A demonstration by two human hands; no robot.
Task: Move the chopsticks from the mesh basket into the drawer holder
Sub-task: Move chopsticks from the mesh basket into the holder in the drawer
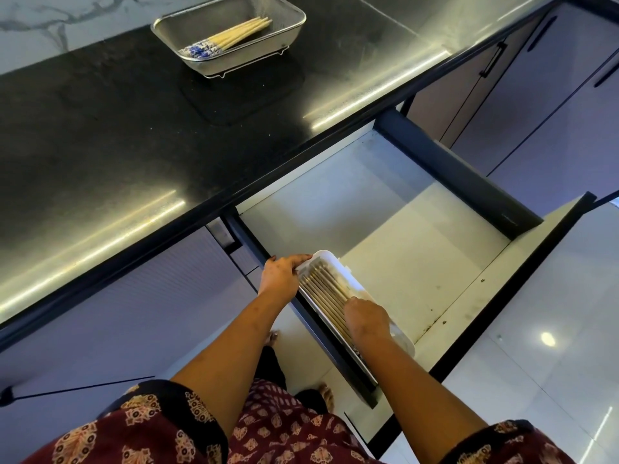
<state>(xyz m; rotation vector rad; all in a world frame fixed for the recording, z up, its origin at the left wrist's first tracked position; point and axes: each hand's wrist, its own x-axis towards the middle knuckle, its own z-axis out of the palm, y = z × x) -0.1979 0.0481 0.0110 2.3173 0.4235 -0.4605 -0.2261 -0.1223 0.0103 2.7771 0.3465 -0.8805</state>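
Both hands grip one white holder (321, 259): left hand (280, 274) clasps its end, right hand (366, 321) presses its slats.

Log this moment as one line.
left hand: on holder rim | right hand: inside holder | chopsticks: in mesh basket | drawer: open

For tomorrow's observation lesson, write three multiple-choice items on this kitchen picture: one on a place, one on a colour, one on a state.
1. Where is the mesh basket?
A. on the black countertop
B. in the drawer
C. on the floor

2. What colour are the patterned ends of the chopsticks?
A. red
B. blue and white
C. green

3. The drawer is:
A. shut
B. removed
C. pulled open

Answers: 1 A, the basket stands on the counter. 2 B, blue-and-white ends show. 3 C, its pale floor is exposed, with the left hand and right hand on the white holder.
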